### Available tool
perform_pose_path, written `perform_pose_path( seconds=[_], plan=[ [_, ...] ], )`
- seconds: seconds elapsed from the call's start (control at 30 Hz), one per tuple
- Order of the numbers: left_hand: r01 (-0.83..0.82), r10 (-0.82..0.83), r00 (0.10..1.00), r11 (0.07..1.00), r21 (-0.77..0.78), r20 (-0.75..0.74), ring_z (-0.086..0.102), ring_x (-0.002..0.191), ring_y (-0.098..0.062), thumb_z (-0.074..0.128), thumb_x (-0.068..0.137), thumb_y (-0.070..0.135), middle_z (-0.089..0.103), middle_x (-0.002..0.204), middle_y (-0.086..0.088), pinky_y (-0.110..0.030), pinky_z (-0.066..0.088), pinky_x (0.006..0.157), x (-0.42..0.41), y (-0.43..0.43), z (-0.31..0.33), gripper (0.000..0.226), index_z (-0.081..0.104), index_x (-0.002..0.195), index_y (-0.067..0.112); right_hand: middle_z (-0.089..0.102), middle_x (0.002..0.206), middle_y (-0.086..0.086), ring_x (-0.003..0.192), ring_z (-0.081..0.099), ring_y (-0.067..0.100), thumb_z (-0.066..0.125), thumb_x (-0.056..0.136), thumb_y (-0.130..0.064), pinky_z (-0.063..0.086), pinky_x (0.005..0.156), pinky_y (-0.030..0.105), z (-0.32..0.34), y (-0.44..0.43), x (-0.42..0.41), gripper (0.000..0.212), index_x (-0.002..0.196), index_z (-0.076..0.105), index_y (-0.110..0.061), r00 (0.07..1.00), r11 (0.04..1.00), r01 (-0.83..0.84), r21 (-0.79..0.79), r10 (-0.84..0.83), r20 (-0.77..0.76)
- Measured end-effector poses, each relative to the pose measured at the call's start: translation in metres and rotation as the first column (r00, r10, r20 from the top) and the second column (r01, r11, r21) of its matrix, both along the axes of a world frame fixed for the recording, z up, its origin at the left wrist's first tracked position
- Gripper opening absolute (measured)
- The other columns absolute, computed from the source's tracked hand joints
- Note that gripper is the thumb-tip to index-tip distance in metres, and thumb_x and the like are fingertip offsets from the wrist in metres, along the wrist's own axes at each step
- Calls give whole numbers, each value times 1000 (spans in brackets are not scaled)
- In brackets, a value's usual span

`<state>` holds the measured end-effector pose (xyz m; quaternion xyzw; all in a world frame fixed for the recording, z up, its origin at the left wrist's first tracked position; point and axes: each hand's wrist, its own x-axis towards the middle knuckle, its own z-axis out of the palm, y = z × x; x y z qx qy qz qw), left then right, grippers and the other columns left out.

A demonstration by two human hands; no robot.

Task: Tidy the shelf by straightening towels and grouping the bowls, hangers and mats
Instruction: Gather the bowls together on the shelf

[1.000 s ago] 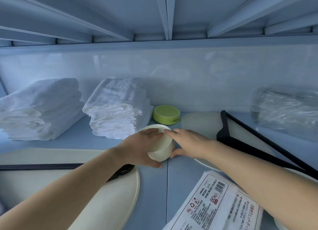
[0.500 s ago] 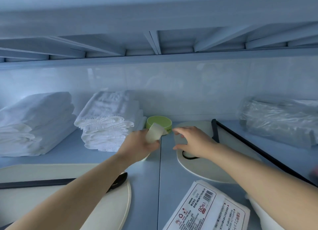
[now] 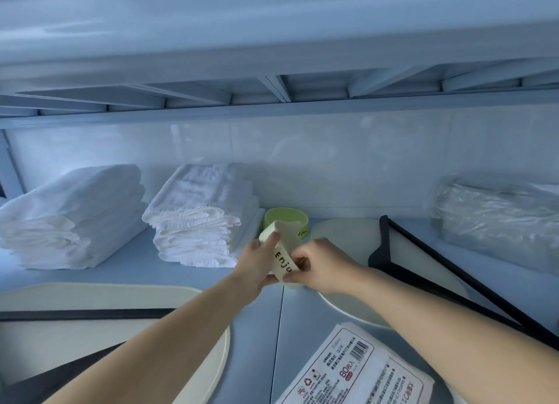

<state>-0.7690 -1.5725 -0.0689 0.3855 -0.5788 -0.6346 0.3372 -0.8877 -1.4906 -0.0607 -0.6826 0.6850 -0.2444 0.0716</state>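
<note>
head view: left hand (image 3: 254,267) and right hand (image 3: 323,270) both grip a cream bowl (image 3: 282,260) - it is tipped on its side, just in front of a green bowl (image 3: 295,222) on the shelf (image 3: 260,328) - white towels (image 3: 196,222) sit to the left.

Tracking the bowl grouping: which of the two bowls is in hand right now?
The cream bowl, tilted on its side and gripped by both the left hand and right hand. The green bowl stands upright behind it.
</note>
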Motion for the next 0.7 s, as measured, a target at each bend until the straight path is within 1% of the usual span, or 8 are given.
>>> perform_pose_path(
  seconds=[0.1, 0.17, 0.23, 0.3, 0.37, 0.43, 0.57, 0.7],
  plan=[
    [14, 60, 975, 944, -329, 213, 59, 105, -25, 51, 91, 43, 58, 121, -12, -40, 51, 88, 9, -9, -4, 62, 27, 142, 17, 46, 54, -3, 51, 40, 15, 69, 79, -27, 29, 50, 29, -2, 0, -3, 27, 62, 52, -14, 995, 999, 29, -29, -32, -99],
    [105, 165, 909, 798, -594, 382, 41, 129, -26, 50, 92, 44, 33, 147, -8, -37, 39, 101, 19, -14, -6, 72, 7, 148, 30, 41, 52, -1, 54, 38, 20, 67, 80, -25, 26, 49, 30, -4, 0, -7, 36, 56, 43, -14, 984, 999, 35, -11, -36, -173],
    [238, 267, 855, 559, -794, 445, 28, 137, -23, 48, 93, 42, 13, 155, -3, -36, 34, 104, 30, -16, -10, 57, 24, 145, 35, 39, 52, -3, 57, 38, 21, 65, 82, -22, 25, 48, 29, -4, 1, -8, 42, 53, 36, -17, 974, 999, 33, 13, -30, -225],
    [362, 281, 844, 329, -872, 457, 34, 133, -19, 51, 93, 36, 28, 149, 2, -37, 42, 101, 37, -18, -12, 38, 48, 131, 31, 39, 53, -4, 58, 38, 21, 64, 84, -21, 26, 48, 27, -4, 0, -8, 42, 53, 36, -19, 972, 999, 36, 8, -33, -234],
    [445, 261, 836, 191, -875, 483, 43, 122, -12, 58, 90, 33, 48, 132, 8, -38, 50, 90, 42, -22, -13, 29, 58, 117, 25, 40, 54, -5, 59, 39, 21, 64, 84, -20, 26, 48, 26, -3, -1, -9, 41, 53, 37, -21, 969, 999, 35, 10, -32, -246],
    [473, 275, 822, 158, -867, 499, 47, 111, -10, 63, 86, 33, 56, 115, 10, -37, 51, 83, 46, -26, -11, 25, 60, 108, 22, 41, 55, -3, 60, 40, 21, 64, 84, -19, 28, 49, 28, -3, -1, -11, 37, 54, 42, -21, 971, 1000, 20, 22, -14, -239],
    [542, 275, 770, 197, -817, 576, 51, 102, -11, 62, 87, 37, 57, 107, 9, -29, 46, 80, 50, -26, -9, 26, 60, 107, 21, 52, 66, 2, 66, 45, 21, 68, 82, -21, 31, 54, 29, -5, -3, -9, 7, 79, 66, -14, 973, 999, -16, 50, 27, -229],
    [596, 262, 729, 214, -774, 633, 50, 98, -10, 59, 88, 39, 56, 106, 11, -28, 45, 79, 56, -24, -15, 27, 57, 108, 21, 55, 70, -3, 72, 47, 18, 70, 80, -23, 34, 59, 27, -6, -4, -5, 11, 90, 71, -19, 971, 997, -31, 75, 48, -233]
  ],
)
